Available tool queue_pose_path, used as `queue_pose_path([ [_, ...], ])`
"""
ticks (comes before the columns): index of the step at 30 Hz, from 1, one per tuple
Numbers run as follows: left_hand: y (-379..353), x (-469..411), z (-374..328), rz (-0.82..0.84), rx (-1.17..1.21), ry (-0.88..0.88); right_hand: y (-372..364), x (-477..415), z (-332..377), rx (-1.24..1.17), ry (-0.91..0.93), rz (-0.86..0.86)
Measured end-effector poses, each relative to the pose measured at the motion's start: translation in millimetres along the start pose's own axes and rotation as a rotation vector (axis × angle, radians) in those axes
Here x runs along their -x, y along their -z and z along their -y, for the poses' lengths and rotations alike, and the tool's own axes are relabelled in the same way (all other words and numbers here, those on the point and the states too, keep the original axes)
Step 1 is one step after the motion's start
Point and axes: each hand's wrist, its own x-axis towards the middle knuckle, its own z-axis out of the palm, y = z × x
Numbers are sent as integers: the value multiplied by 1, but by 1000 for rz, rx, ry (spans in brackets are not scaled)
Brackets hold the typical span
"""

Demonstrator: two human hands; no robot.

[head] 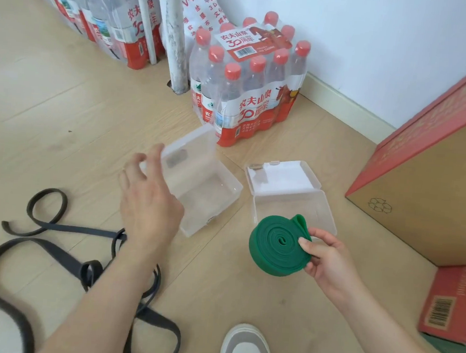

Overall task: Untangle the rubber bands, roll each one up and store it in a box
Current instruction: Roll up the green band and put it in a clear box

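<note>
My right hand (328,260) pinches a rolled-up green rubber band (276,244), held just in front of the right clear plastic box (327,208), which lies open with its lid flat behind it. My left hand (149,197) hovers with fingers spread and relaxed at the left side of the left clear box (225,187); its lid stands raised. Whether the fingers touch that box I cannot tell. A long black rubber band (61,249) lies in loose loops and twists on the wooden floor at the lower left, partly under my left forearm.
A shrink-wrapped pack of water bottles (247,80) stands behind the boxes, with more packs (105,18) and a white pole (176,32) at the back left. A large cardboard carton (432,175) and a red carton (453,302) stand at the right. My shoe (246,350) is at the bottom.
</note>
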Motion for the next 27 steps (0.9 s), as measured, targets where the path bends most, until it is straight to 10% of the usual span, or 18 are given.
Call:
queue_pose_path([
  [3,-32,50,-38,281,55,-446,13,-2,6,-63,5,-27],
  [7,-87,76,-52,739,-177,-487,34,-4,18,-85,51,-125],
  [14,-86,109,-50,837,-262,-609,37,-12,21,51,141,-275],
  [21,-84,115,-61,745,174,-119,28,-8,7,249,200,-282],
  [27,-95,102,-71,882,147,-300,35,3,-8,335,170,-262],
])
